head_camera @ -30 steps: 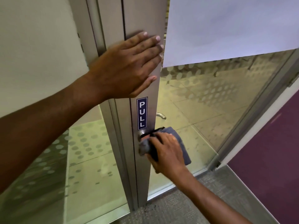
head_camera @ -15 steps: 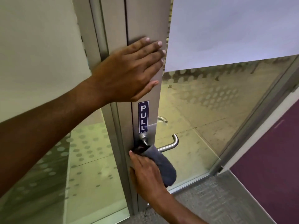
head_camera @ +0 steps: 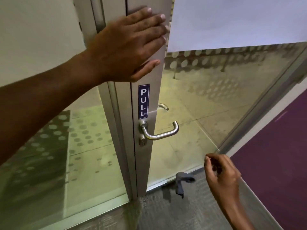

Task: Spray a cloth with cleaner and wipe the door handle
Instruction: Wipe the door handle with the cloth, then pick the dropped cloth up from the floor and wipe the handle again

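Note:
The steel lever door handle (head_camera: 160, 134) juts from the metal door stile (head_camera: 144, 155) below a blue PULL label (head_camera: 143, 101), bare and uncovered. My left hand (head_camera: 127, 47) lies flat on the stile above the label, fingers spread. My right hand (head_camera: 221, 175) hovers low at the right, away from the handle, fingers loosely curled and holding nothing. The grey cloth (head_camera: 181, 180) lies crumpled on the carpet by the door's bottom edge, left of my right hand. No spray bottle is in view.
A glass door panel (head_camera: 216, 105) with frosted dots stands open to the right of the stile. A fixed glass panel (head_camera: 58, 155) is on the left. Grey carpet (head_camera: 166, 213) covers the floor, and a purple wall (head_camera: 274, 155) rises at the right.
My right hand has left the handle and moved down to the right. The cloth it held against the handle is out of the hand and now lies on the floor. My left hand stays on the stile.

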`<action>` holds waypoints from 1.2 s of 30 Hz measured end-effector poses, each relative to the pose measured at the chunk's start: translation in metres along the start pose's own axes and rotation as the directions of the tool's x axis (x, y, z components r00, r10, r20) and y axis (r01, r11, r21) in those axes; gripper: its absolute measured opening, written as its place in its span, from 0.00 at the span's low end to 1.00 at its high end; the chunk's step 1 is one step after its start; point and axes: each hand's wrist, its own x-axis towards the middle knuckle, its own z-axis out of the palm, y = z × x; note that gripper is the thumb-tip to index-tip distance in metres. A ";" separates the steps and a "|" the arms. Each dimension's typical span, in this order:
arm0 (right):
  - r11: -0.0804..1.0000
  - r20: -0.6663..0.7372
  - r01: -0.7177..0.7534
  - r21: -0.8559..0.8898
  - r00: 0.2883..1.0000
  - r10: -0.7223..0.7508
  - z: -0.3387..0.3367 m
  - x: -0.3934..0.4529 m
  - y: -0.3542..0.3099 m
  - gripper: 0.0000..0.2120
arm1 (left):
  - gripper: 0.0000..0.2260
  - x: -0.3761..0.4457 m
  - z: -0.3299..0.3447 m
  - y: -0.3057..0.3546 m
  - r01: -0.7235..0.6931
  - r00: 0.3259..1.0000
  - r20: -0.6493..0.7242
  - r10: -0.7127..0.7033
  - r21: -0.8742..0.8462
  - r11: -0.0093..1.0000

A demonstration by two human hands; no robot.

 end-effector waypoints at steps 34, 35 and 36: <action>0.995 -0.126 0.054 0.086 0.991 -0.043 -0.006 0.022 -0.047 0.07 | 0.33 -0.020 -0.015 0.052 0.130 0.990 -0.003 -0.144 -0.420 0.898; 0.996 -0.130 0.055 0.076 0.991 -0.044 -0.009 0.020 -0.047 0.07 | 0.33 -0.027 -0.015 0.065 0.142 0.988 0.008 -0.155 -0.455 0.879; 0.996 -0.131 0.052 0.066 0.990 -0.043 -0.012 0.018 -0.046 0.07 | 0.34 -0.033 -0.015 0.079 0.151 0.986 0.018 -0.163 -0.484 0.862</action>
